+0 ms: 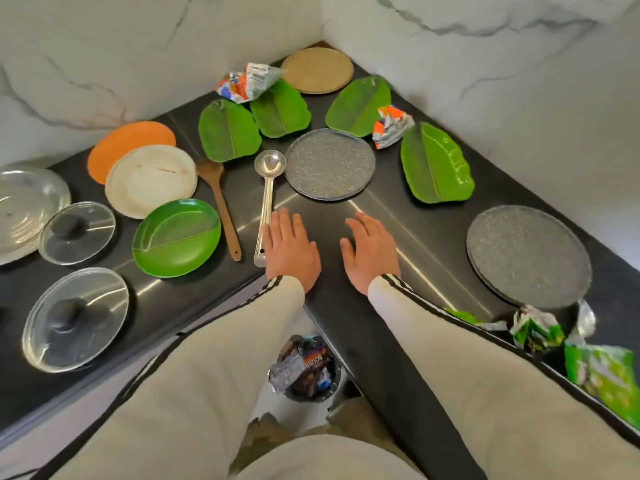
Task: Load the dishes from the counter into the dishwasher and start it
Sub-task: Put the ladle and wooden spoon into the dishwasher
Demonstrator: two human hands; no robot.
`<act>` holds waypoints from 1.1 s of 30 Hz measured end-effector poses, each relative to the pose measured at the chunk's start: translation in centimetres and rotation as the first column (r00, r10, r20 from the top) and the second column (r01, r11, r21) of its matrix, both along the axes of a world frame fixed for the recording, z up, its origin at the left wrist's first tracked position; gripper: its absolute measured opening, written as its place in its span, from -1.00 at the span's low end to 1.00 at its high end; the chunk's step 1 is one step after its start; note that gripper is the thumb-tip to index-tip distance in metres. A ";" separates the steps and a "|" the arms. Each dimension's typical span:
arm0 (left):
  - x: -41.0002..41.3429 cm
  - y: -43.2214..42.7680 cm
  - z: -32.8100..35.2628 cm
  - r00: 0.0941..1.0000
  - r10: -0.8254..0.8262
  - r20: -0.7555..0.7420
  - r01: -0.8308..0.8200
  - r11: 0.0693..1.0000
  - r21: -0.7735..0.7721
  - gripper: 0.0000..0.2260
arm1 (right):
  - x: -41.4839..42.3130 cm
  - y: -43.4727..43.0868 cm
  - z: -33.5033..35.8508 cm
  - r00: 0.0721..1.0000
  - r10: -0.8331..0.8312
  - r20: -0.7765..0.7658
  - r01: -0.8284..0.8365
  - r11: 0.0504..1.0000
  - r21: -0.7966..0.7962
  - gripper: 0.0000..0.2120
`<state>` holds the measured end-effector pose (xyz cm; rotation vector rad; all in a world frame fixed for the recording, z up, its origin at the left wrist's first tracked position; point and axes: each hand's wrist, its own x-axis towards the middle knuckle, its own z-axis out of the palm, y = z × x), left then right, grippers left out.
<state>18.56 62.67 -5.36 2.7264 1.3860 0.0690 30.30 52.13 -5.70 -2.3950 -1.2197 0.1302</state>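
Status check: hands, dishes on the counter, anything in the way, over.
Open: left hand and right hand, flat on dark counter. Beside left hand, long-handled steel ladle, unheld. Among green leaf-shaped plates, crumpled orange-and-white wrapper.

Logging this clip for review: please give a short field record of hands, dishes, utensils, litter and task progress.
counter: black, in a corner
left hand: flat on counter beside ladle handle, holding nothing
right hand: flat on counter, holding nothing
spoon: wooden, left of ladle
plates: four leaf plates, two grey plates, orange plate, white plate, green plate, tan plate
lids: two, glass
wrappers: several, among the dishes
dishwasher: not in view
progress: nothing picked up yet
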 end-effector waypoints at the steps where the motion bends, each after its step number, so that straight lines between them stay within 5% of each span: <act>1: -0.1 0.7 0.0 0.998 0.066 0.000 -0.066 0.998 -0.002 -0.41 | 0.0 0.5 0.0 1.000 0.028 -0.006 -0.028 1.000 0.000 -0.58; 8: 0.3 2.9 -0.2 0.931 0.366 0.010 -0.363 0.927 -0.093 -0.52 | 0.3 2.0 -0.7 0.993 0.112 -0.039 -0.113 0.993 -0.018 -0.59; 19: -0.1 4.2 0.6 0.904 0.428 0.019 -0.415 0.885 -0.212 -0.66 | -1.2 1.6 -0.8 0.994 0.093 -0.056 -0.096 0.993 -0.063 -0.60; 33: -1.8 4.9 2.8 0.723 0.664 0.193 -0.494 0.691 -0.527 -0.67 | -3.1 4.0 1.5 0.985 0.161 -0.061 -0.160 0.987 0.034 -0.62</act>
